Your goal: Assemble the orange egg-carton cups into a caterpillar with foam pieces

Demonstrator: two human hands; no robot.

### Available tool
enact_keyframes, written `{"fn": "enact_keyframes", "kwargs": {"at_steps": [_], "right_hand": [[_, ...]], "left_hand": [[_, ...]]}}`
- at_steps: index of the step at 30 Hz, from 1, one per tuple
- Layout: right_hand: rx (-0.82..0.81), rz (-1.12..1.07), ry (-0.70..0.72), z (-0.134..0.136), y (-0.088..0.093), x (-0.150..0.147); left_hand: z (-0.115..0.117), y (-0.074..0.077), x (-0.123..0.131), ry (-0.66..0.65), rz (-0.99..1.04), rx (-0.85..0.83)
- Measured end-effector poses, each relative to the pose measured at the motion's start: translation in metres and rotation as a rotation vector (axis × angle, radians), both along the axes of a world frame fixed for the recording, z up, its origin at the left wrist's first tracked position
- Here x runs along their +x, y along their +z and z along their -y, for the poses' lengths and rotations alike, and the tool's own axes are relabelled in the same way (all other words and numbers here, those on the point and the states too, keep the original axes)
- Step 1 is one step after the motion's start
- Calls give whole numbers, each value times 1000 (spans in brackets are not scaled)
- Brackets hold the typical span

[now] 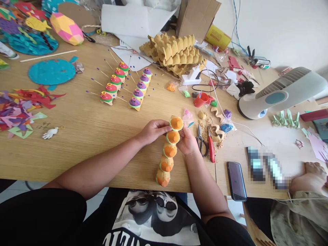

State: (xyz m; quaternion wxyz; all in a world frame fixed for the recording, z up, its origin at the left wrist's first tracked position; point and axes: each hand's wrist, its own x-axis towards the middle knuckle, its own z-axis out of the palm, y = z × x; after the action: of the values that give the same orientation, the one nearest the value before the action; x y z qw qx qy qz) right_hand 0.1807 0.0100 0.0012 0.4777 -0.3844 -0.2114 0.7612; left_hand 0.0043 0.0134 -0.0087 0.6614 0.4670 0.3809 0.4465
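Note:
Between my hands I hold a strip of egg carton cups [170, 150], its bumps capped with orange clay and edged in pale green. My left hand [156, 131] pinches the far end from the left, thumb along the top cup. Around the right side of the same end curl the fingers of my right hand [187, 139], partly hidden behind the strip. The near end reaches toward the table's front edge. Farther back stand two decorated carton strips, one with red caps [115, 81] and one with purple caps [140, 89], both stuck with thin sticks.
Black scissors [202, 141] and a red-handled cutter [211, 145] lie right of my hand beside carton scraps. Stacked egg cartons [174, 51], a red cup [201, 99], a white fan [271, 95] and a phone [236, 181] stand around. Another person's hand [311, 177] rests at far right.

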Motion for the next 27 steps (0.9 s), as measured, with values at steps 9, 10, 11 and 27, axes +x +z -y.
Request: {"fn": "enact_keyframes", "kwargs": {"at_steps": [9,10,11,27], "right_hand": [[5,-37,19,0,2,-1],[0,-45,14,0,2,0],[-6,-50,8,0,1,0],[-63,-25,9,0,2,-2]], "left_hand": [[0,2,0,5,19,-8],[0,2,1,-9,43,-17],[0,1,1,-22,66,-23],[3,2,0,15,-7,64]]}}
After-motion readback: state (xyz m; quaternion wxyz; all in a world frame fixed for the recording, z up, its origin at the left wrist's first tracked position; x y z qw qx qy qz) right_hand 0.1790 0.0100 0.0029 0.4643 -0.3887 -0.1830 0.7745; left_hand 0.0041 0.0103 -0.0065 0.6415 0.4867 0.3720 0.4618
